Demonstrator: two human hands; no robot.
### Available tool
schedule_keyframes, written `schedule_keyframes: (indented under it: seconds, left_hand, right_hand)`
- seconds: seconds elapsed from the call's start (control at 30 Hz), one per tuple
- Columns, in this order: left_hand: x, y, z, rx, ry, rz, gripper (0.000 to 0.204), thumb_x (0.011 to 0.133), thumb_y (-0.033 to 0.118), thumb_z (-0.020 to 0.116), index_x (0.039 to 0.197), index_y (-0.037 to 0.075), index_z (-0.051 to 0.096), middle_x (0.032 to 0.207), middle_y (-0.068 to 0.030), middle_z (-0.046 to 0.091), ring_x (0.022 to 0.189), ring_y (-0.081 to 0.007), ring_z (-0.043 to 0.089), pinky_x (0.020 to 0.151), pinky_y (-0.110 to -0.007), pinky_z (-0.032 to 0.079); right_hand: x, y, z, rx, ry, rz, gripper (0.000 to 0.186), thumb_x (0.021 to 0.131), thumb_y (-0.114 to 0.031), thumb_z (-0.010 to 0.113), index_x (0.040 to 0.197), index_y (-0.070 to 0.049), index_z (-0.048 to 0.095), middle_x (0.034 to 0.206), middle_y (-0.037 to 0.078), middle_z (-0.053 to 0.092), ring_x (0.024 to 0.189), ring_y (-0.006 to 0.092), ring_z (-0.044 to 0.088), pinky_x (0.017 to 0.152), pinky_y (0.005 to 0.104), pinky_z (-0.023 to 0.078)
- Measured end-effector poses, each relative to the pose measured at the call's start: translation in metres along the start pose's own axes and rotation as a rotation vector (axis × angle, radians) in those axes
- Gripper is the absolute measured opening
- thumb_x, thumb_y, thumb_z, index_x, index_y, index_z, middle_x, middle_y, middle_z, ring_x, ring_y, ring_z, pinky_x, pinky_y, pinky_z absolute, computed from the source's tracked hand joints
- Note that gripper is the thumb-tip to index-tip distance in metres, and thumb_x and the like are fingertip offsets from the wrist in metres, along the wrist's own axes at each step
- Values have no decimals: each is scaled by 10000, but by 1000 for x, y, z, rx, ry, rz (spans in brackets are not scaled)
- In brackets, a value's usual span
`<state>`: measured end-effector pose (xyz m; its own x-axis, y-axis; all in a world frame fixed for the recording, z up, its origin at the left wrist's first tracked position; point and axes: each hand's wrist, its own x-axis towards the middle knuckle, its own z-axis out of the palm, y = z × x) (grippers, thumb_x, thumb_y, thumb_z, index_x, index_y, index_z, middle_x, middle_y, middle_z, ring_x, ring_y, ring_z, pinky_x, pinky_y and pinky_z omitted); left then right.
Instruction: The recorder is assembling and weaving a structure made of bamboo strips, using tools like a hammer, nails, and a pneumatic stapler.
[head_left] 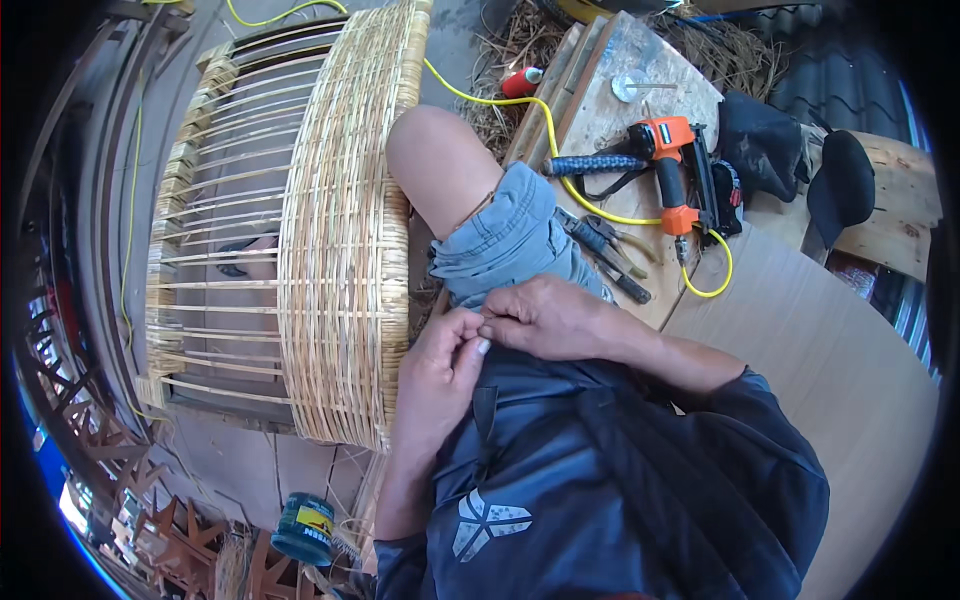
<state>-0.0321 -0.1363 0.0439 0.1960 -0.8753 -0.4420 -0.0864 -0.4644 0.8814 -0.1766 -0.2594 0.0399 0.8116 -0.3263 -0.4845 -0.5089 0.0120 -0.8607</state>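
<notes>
My left hand (pixel 448 358) and my right hand (pixel 530 318) meet over my lap, fingertips pinched together; whatever is between them is too small to make out. Just left of my left hand stands a curved, woven rattan frame (pixel 340 230), densely woven on its right part, with open slats on its left. My bare knee rests by its edge. Beyond my right hand lie pliers (pixel 630 260) and a dark-handled tool (pixel 600 245), with an orange-and-black nail gun (pixel 670 175) farther back on a board.
A yellow hose (pixel 730 258) loops from the nail gun. A red bottle (pixel 522 82), metal disc (pixel 625 87) and black cap (pixel 838 185) lie at the upper right, a wood-grain board (pixel 800 370) at the right. A green container (pixel 302 530) and rusty metal pieces (pixel 170 540) sit at lower left.
</notes>
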Motion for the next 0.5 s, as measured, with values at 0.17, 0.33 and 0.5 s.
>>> schedule_keyframes:
  seconds: [0.17,0.33,0.5]
  left_hand:
    - [-7,-1,-2,-61,62,4,137,879,-9,527,1009,-6,571,885,-71,552,725,-118,597,667,-244,478]
    - [-5,-4,-5,-88,98,211,86,898,6,517,961,-9,574,935,-85,538,726,-125,591,675,-246,479]
    - [-6,-16,-6,-13,201,385,70,910,52,534,941,1,571,933,-77,558,731,-117,576,697,-230,467]
  right_hand:
    - [-13,82,-45,-160,809,170,207,861,-141,583,1004,9,586,890,99,630,801,174,604,726,297,483]
    - [-3,166,-85,-824,723,75,407,747,-56,573,1152,-52,525,1123,147,562,1058,321,517,914,408,410]
    - [26,175,-96,-1049,597,170,344,744,-86,565,1087,-106,553,1027,96,580,1001,281,540,829,400,414]
